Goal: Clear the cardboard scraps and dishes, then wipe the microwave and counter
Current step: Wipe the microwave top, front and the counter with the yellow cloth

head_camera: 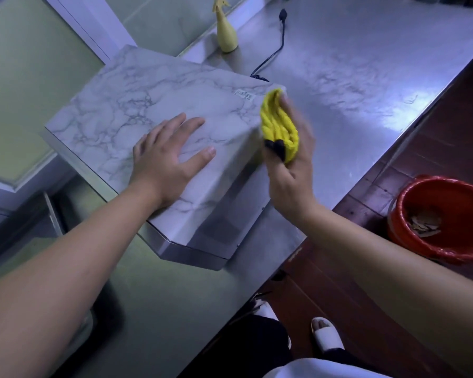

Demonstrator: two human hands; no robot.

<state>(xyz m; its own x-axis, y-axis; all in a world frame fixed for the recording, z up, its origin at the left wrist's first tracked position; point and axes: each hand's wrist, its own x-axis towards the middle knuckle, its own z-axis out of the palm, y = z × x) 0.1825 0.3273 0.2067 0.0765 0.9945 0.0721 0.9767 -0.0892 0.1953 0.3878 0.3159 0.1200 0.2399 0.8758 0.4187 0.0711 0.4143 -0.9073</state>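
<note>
You are wiping the microwave [148, 110]: right hand [290, 170] gripping the cloth [279, 126] against its side, left hand [164, 154] lying flat and empty on top; next, probably the tabletop [352, 77].

One marble-patterned box-shaped microwave [148, 110] is counted on one stainless steel counter [366, 77]. One bunched yellow cloth [279, 126] is seen, along with one pale yellow plastic spray bottle [225, 34] and one black power cord [273, 50]. One red plastic bucket [445, 197] is counted, holding several cardboard scraps [425, 223]. Two bare hands are counted, a left hand [167, 156] and a right hand [292, 170]. Two white slippers [325, 336] are seen.
</note>
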